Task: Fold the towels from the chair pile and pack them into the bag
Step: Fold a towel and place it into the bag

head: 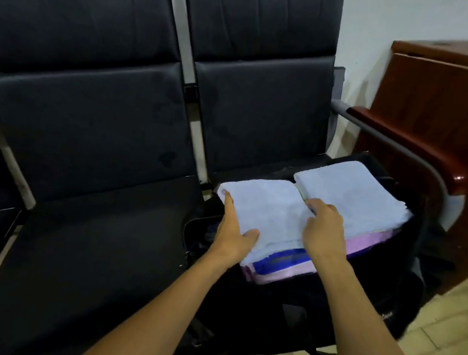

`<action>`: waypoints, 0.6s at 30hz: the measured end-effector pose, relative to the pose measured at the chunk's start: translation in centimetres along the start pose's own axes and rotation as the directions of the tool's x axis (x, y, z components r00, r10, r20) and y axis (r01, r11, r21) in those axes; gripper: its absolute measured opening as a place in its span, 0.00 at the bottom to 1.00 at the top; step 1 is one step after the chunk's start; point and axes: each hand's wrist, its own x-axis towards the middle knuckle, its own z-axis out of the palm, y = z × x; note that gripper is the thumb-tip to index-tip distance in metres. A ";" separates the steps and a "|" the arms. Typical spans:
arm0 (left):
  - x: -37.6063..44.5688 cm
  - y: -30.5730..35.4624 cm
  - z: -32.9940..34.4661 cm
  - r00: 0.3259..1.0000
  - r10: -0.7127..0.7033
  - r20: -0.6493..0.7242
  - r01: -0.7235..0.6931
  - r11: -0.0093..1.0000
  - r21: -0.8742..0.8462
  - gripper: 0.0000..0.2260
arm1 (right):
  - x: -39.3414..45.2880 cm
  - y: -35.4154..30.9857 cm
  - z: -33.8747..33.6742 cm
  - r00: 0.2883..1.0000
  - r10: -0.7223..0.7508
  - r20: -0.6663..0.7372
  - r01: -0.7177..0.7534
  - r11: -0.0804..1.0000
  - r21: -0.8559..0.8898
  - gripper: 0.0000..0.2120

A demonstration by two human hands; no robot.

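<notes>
The left hand (235,229) lies flat, fingers straight, pressing the near pale blue towel (269,209); its thumb rests on the towel's front edge. The right hand (324,226) presses the same towel, fingers bent at the seam beside the second folded stack (351,191); whether they pinch cloth I cannot tell. Beneath the fingers lie blue and pink layers (290,264) inside the black bag (286,305) on the right seat. The seat (101,239) left of the fingers holds no pile, so packing seems nearly done; only settling and perhaps closing remain.
</notes>
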 end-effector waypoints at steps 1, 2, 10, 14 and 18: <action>0.1 0.2 0.2 0.998 0.044 -0.042 -0.044 0.999 -0.003 0.46 | 0.0 -0.2 -0.2 0.999 -0.007 -0.054 0.008 1.000 0.008 0.18; 0.2 0.4 0.4 0.993 0.095 -0.074 -0.097 0.995 -0.017 0.47 | 0.0 -0.3 -0.5 0.993 -0.016 -0.117 0.018 1.000 0.024 0.17; 1.3 0.5 0.8 0.998 -0.033 0.054 0.029 0.998 0.059 0.32 | -1.1 -0.5 -0.2 0.993 0.004 -0.120 -0.011 0.998 -0.065 0.15; 1.2 0.7 0.5 0.999 -0.010 0.037 0.011 1.000 -0.024 0.35 | -1.3 -1.2 -0.2 0.998 0.060 -0.036 -0.066 0.973 -0.220 0.17; 1.3 1.0 1.3 0.996 0.084 -0.028 -0.084 0.996 -0.012 0.35 | -0.9 -1.3 -0.4 0.995 0.042 -0.089 -0.055 0.987 -0.151 0.11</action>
